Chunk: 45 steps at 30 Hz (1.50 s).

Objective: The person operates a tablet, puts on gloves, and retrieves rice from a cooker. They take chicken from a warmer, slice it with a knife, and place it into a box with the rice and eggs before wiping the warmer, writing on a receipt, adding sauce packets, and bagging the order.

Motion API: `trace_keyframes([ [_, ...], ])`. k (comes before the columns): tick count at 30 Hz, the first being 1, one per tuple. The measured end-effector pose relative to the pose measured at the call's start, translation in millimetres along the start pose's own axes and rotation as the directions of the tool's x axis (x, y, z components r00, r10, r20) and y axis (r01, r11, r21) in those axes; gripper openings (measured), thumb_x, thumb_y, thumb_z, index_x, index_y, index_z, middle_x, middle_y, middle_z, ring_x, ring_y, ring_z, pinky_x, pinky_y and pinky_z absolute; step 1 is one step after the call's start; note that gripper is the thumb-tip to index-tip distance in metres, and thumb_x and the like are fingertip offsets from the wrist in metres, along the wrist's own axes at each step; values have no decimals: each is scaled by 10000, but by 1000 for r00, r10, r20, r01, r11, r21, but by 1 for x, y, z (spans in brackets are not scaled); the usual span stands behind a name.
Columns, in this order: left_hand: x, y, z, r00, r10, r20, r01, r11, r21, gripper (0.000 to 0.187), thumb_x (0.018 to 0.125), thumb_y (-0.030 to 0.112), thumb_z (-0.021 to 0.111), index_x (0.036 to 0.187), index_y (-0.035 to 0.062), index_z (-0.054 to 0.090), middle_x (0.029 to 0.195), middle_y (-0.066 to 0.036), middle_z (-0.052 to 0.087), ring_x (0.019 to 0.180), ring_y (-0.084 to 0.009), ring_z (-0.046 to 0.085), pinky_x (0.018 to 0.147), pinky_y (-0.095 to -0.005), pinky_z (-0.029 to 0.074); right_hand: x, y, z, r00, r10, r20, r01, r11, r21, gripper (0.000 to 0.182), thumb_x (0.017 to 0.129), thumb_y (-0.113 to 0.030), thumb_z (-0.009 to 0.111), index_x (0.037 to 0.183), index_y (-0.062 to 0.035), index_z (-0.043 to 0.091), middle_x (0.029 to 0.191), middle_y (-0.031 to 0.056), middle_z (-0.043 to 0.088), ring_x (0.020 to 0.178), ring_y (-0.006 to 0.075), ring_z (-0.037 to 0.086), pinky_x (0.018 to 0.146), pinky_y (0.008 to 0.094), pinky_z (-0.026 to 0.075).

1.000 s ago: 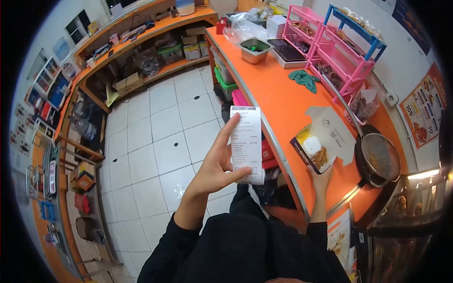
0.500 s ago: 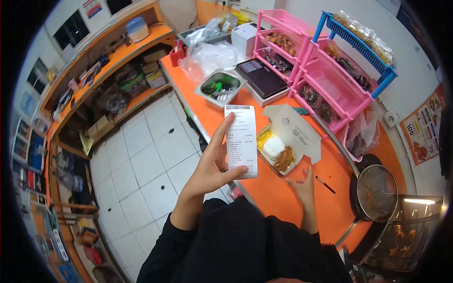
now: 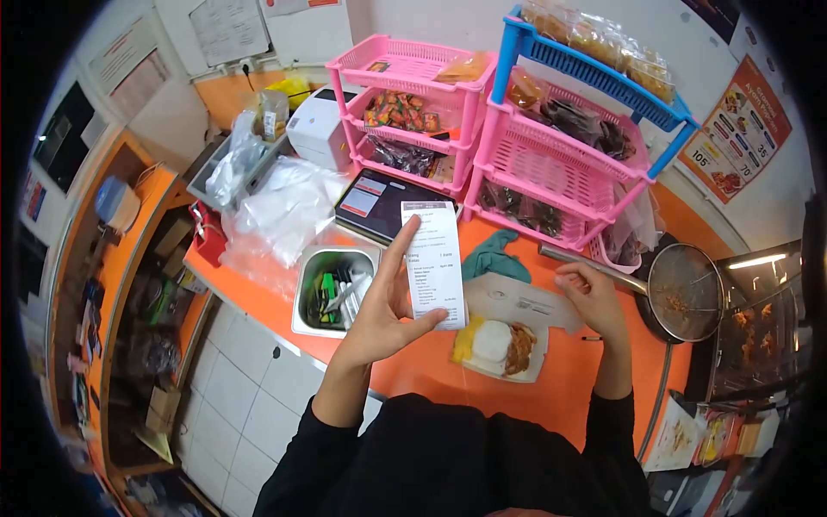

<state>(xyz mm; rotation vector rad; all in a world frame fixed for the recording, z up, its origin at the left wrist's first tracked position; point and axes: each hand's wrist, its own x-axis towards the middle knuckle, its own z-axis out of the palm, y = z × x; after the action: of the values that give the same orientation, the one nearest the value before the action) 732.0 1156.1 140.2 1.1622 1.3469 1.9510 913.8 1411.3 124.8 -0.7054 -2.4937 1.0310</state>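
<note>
Right hand (image 3: 593, 300) has moved up beside the lid (image 3: 521, 300) of the food box (image 3: 539, 355), loosely curled and empty, while the left hand (image 3: 379, 323) pinches a receipt (image 3: 434, 263).

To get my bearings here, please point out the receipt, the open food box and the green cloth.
Receipt (image 3: 441, 264), head view: middle of its printed face.
Open food box (image 3: 522, 302), head view: bare part of its lid.
Green cloth (image 3: 496, 257), head view: middle of its crumpled top.

The rectangular orange-and-white paper poster (image 3: 736, 129) carries the numbers 105, 70 and 35 — its other lettering is blurred. The narrow white paper receipt (image 3: 433, 269) bears dark printed lines — too small to read.
</note>
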Motion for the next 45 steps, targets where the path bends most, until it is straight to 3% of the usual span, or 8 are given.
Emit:
trace_keyframes([
  [13, 43, -19, -64, 994, -82, 78, 92, 987, -133, 997, 694, -192, 578, 1464, 123, 29, 1351, -155, 377, 1133, -179, 493, 829, -270, 469, 126, -25, 62, 917, -68, 394, 198, 933, -300, 233, 877, -200, 513, 934, -8, 633, 883, 160, 650, 839, 293, 631, 745, 421, 474],
  [17, 45, -26, -74, 987, -143, 76, 155, 968, -196, 1002, 689, -200, 575, 1464, 122, 28, 1351, -152, 376, 1136, -176, 488, 842, -276, 462, 175, 40, 115, 935, 35, 352, 291, 491, -821, 399, 916, -290, 364, 1032, 0, 611, 1103, 220, 587, 1073, 376, 536, 963, 435, 380],
  [21, 43, -27, -82, 991, -126, 34, 130, 970, -204, 995, 682, -202, 576, 1463, 111, 45, 1363, -147, 357, 1165, -177, 460, 859, -283, 452, 226, 54, 130, 861, 402, 310, -30, 650, -759, 427, 907, -315, 365, 1107, -20, 601, 1149, 242, 567, 1050, 361, 560, 921, 440, 411],
  [24, 39, -28, -91, 996, -93, -3, 93, 992, -84, 993, 660, -184, 597, 1460, 88, 75, 1371, -149, 343, 1184, -190, 444, 898, -309, 434, 220, 46, 138, 925, 168, 341, 51, 834, -549, 388, 894, -284, 389, 1049, -13, 619, 1043, 248, 602, 958, 362, 591, 846, 460, 438],
  [27, 38, -32, -100, 999, -47, -18, 47, 999, 6, 993, 643, -170, 611, 1456, 68, 93, 1370, -161, 337, 1187, -215, 446, 928, -345, 424, 196, -5, 116, 629, 244, 739, 419, 694, -586, 340, 880, -301, 444, 1045, -49, 599, 953, 221, 619, 888, 369, 593, 799, 412, 453],
  [33, 30, -40, -106, 986, -140, -89, 125, 980, -157, 993, 666, -176, 610, 1455, 83, 65, 1316, -189, 376, 1123, -246, 502, 907, -370, 462, 138, -82, -26, 985, 11, 170, 9, 993, -118, 243, 855, -244, 554, 866, -16, 639, 720, 92, 630, 647, 177, 606, 625, 322, 472],
  [38, 22, -42, -85, 977, -202, -67, 190, 970, -152, 1001, 649, -192, 612, 1455, 89, 89, 1317, -160, 368, 1108, -217, 498, 895, -358, 471, 220, -12, -68, 903, 3, -430, -136, 951, -279, 272, 811, -246, 670, 928, -8, 610, 801, 69, 631, 693, 131, 584, 631, 270, 471],
  [45, 12, -36, -69, 980, -195, -47, 191, 979, -69, 995, 632, -189, 624, 1451, 89, 133, 1357, -133, 332, 1165, -198, 445, 917, -336, 453, 255, -39, -47, 928, -372, -24, 275, 726, -631, 368, 672, -206, 752, 1014, -104, 665, 982, 130, 625, 833, 238, 616, 726, 325, 482],
])
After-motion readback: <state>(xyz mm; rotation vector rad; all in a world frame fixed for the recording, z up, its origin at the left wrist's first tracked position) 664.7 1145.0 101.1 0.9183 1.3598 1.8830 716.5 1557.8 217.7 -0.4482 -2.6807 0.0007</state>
